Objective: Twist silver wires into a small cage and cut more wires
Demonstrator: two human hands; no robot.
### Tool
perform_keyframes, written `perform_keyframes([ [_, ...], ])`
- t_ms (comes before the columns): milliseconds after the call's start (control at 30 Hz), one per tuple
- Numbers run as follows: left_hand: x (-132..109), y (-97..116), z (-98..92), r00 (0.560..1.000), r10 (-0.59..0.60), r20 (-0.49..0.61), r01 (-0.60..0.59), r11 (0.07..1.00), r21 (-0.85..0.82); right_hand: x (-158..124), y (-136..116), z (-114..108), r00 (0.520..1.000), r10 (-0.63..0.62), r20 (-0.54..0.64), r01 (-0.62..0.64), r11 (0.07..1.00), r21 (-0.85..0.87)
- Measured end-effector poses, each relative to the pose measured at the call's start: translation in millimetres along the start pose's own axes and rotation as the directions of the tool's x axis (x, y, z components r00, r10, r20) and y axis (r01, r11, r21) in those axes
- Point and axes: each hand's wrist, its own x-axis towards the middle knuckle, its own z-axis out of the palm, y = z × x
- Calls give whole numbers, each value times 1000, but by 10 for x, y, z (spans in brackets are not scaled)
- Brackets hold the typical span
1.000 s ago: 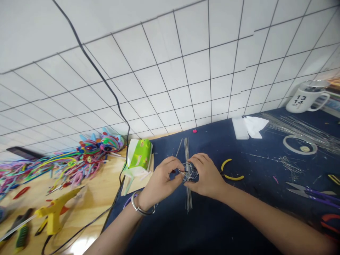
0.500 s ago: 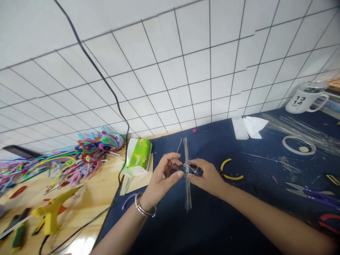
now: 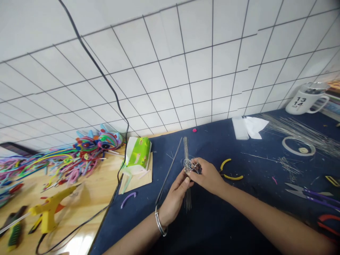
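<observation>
Wire piece held in both hands' reach, over the straight bundle

Right hand [image 3: 208, 177]: grip closed on a small openwork piece of bent silver-grey wire [image 3: 189, 165], fingers wrapped over its right side. Darker part of the piece under those fingers; detail too small to read.

Left hand [image 3: 174, 202]: comes in from below, silver bangle [image 3: 159, 223] at the wrist. Thumb and fingertips drawn together at the lower edge of the piece, against the right fingertips. Cannot tell whether this grip pinches wire.

Position: piece sits above a narrow bundle of straight grey metal wires [image 3: 186, 147] lying lengthwise on the dark blue worktop [image 3: 212, 226]; bundle ends show beyond and below the hands. Left of it, a few loose thin grey wires [image 3: 171, 164] lie slantwise.

Near the right wrist: pliers with yellow curved handles [image 3: 233, 177]. Farther right: scissors with purple handles [image 3: 316, 196], a scatter of short wire offcuts [image 3: 290, 168], a white ring-shaped coil [image 3: 284, 143].

Left of the left hand: a curved purple strip [image 3: 127, 199], near a green-and-white soft tissue pack [image 3: 140, 152].
</observation>
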Motion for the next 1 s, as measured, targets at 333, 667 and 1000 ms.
perform_keyframes([
  [333, -64, 3, 100, 999, -13, -48, 12, 1000, -22, 9, 5, -8, 1000, -2, 22, 4, 994, -107],
  [667, -79, 33, 68, 996, -26, -83, 22, 999, -46, 87, 66, -79, 975, 90, 204, -146, 949, 281],
  [1000, -40, 38, -24, 983, 6, -183, -12, 999, -30, 142, 70, -125, 955, 156, 254, -268, 822, 502],
])
